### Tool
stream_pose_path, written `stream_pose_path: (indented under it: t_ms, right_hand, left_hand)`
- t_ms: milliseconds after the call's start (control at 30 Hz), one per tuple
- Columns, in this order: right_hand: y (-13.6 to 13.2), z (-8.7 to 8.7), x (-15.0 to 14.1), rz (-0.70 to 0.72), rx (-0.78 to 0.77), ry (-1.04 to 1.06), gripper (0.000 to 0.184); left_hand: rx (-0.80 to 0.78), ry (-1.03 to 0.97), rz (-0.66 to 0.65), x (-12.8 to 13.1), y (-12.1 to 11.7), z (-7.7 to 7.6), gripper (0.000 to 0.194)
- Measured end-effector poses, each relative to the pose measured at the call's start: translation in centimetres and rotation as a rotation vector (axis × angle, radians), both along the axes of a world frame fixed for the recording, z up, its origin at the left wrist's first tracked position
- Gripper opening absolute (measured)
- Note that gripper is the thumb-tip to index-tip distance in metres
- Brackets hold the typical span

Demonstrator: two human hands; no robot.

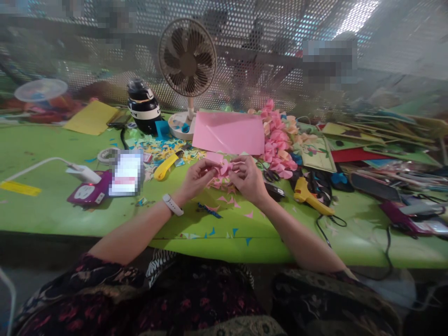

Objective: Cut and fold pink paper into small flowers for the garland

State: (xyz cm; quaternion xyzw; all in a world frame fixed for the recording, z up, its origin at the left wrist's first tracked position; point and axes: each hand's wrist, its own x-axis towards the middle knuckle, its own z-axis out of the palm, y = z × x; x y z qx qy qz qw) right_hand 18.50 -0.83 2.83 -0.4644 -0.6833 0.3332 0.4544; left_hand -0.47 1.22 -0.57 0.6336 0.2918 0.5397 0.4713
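Note:
Between my two hands, above the green table (140,212), is a small pink paper piece (224,168) with rounded, petal-like edges. The fingers of my left hand (200,178) pinch its left side. On its right side, the thumb and fingers of my right hand (248,178) are closed on it too. Just behind the hands lies a large pink paper sheet (229,133). Pink paper scraps (231,200) are scattered below and around my fingers. To the right of the sheet rises a heap of pink paper flowers (278,140).
A yellow cutter knife (167,167) and a lit phone (126,173) lie left. A yellow glue gun (311,196) with its cord sits right. A fan (189,63) and a black bottle (144,109) stand behind. Stacked papers (381,135) fill the right side.

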Motion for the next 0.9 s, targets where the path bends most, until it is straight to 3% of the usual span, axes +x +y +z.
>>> stream_pose_path:
  t_ms: [167, 267, 900]
  right_hand:
    - [0.14, 0.26, 0.09, 0.119, -0.04, 0.019, 0.013]
    - [0.14, 0.56, 0.31, 0.167, -0.09, 0.035, 0.013]
    - [0.45, 0.3, 0.48, 0.155, -0.09, 0.014, 0.013]
  left_hand:
    - [-0.041, -0.043, -0.004, -0.11, -0.09, 0.22, 0.016]
    - [-0.05, -0.045, -0.015, -0.13, -0.11, 0.27, 0.017]
    - [0.012, 0.015, -0.025, -0.15, -0.14, 0.16, 0.018]
